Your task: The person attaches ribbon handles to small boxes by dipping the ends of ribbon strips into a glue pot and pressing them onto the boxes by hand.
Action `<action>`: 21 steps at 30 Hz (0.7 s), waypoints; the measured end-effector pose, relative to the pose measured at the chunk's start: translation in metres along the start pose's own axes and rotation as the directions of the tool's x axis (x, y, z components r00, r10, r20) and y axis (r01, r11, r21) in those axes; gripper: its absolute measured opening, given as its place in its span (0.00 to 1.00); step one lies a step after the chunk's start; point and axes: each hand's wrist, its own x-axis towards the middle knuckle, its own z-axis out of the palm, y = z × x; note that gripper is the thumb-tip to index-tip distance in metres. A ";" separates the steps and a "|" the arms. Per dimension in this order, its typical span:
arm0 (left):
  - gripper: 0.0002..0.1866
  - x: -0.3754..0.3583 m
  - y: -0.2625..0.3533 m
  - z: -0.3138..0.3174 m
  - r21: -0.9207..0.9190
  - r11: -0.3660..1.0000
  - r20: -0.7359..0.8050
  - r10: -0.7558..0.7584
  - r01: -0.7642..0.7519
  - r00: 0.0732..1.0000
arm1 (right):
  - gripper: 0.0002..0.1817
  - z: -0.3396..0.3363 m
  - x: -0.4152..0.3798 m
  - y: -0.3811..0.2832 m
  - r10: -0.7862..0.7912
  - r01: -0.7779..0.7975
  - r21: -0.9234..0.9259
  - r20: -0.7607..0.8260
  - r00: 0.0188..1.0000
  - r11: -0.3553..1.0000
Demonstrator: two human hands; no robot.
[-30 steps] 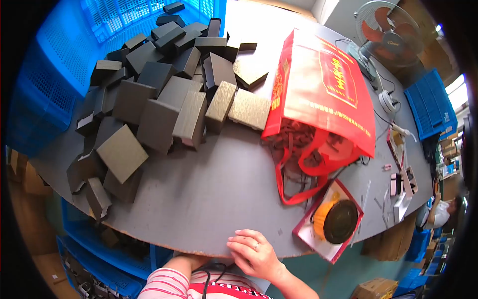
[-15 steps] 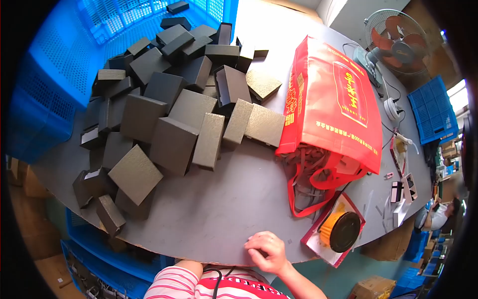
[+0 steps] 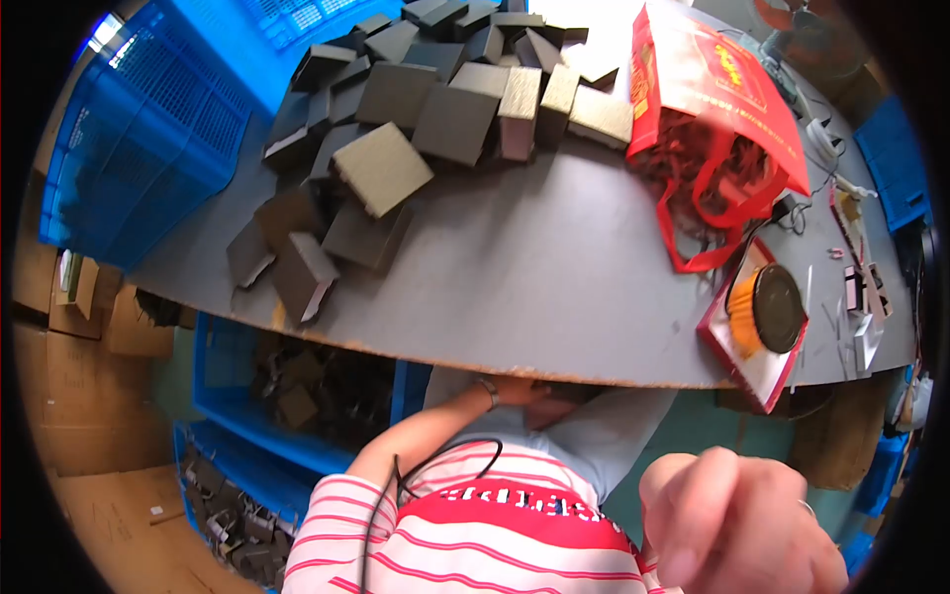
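My right hand (image 3: 737, 525) is raised close to the camera at the lower right, off the table. Its fingers are curled in, a ring shows on one, and nothing is visible in them. Over my lap, by the table's front edge, lies my left hand (image 3: 517, 391), with a band at the wrist; its fingers are hidden in shadow. Neither hand touches the pile of dark and gold-brown boxes (image 3: 455, 124) on the grey table (image 3: 534, 287). A red bag (image 3: 712, 69) lies on its side there, with brownish-red strips spilling from its mouth.
An orange tub with a dark lid (image 3: 779, 309) stands on a red-edged tray (image 3: 762, 381) at the table's front right. Blue crates (image 3: 148, 148) flank the pile, and more crates (image 3: 223, 371) holding boxes sit below. Cables and a fan (image 3: 821, 49) are at the back right.
The view has tipped downward, so the table sits higher and my lap shows. My right hand has left the table edge and risen toward the camera. My left forearm and hand have come into view.
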 end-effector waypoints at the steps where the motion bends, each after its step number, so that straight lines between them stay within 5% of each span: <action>1: 0.24 -0.018 0.020 -0.029 -0.022 0.996 0.108 -0.087 0.090 0.990 | 0.18 0.005 -0.002 -0.004 0.011 -0.011 -0.014 -0.012 1.000 1.000; 3: 0.21 -0.049 0.007 -0.036 -0.264 0.960 -0.024 -0.098 0.088 0.995 | 0.16 0.015 -0.007 -0.007 0.027 -0.028 -0.036 -0.027 0.999 0.999; 4: 0.20 -0.066 0.004 -0.044 -0.307 0.951 -0.116 -0.079 0.039 0.990 | 0.10 -0.006 -0.036 -0.020 0.199 -0.200 0.035 0.023 0.980 0.979; 5: 0.20 -0.086 0.002 -0.058 -0.352 0.934 -0.113 -0.109 0.063 0.988 | 0.17 -0.029 -0.067 -0.026 0.365 -0.373 0.094 0.089 0.927 0.923; 7: 0.20 -0.140 0.028 -0.109 -0.376 0.900 -0.051 -0.256 0.219 0.965 | 0.15 -0.003 -0.045 0.035 -0.098 0.098 0.005 -0.017 0.995 0.995; 9: 0.19 -0.200 0.056 -0.161 -0.244 0.936 -0.080 -0.281 0.254 0.956 | 0.14 -0.029 -0.058 0.059 0.036 0.000 -0.409 0.080 0.996 0.912; 11: 0.14 -0.249 0.072 -0.198 -0.463 0.877 -0.253 -0.270 0.130 0.929 | 0.12 -0.060 -0.071 0.097 0.127 -0.028 -0.666 0.100 0.987 0.745; 12: 0.09 -0.266 0.068 -0.211 -0.470 0.883 -0.466 -0.253 0.005 0.848 | 0.12 -0.069 -0.080 0.112 0.187 -0.062 -0.758 0.081 0.979 0.649; 13: 0.07 -0.275 0.058 -0.222 -0.340 0.930 -0.728 -0.165 -0.142 0.666 | 0.13 -0.077 -0.088 0.125 0.241 -0.087 -0.839 0.054 0.969 0.537; 14: 0.08 -0.278 0.043 -0.233 -0.202 0.962 -0.914 -0.118 -0.184 0.389 | 0.13 -0.088 -0.098 0.138 0.290 -0.124 -0.848 0.036 0.956 0.516; 15: 0.15 -0.282 0.025 -0.247 -0.040 0.999 -0.989 -0.043 0.025 0.142 | 0.14 -0.097 -0.108 0.150 0.335 -0.163 -0.857 0.012 0.942 0.490; 16: 0.26 -0.285 0.006 -0.263 0.066 0.959 -0.998 0.070 0.275 -0.003 | 0.13 -0.105 -0.112 0.159 0.194 0.068 -0.919 0.153 0.969 0.388; 18: 0.35 -0.283 -0.049 -0.289 0.146 0.836 -0.980 0.197 0.529 -0.041 | 0.12 -0.091 -0.108 0.152 0.184 0.074 -0.927 0.150 0.971 0.368; 19: 0.39 -0.280 -0.079 -0.299 0.073 0.893 -0.997 0.082 0.443 0.000 | 0.11 -0.091 -0.109 0.153 0.200 0.046 -0.930 0.126 0.972 0.363; 21: 0.39 -0.268 -0.090 -0.302 -0.078 0.837 -0.973 -0.183 0.541 0.143 | 0.11 -0.090 -0.107 0.153 0.192 0.054 -0.941 0.124 0.973 0.333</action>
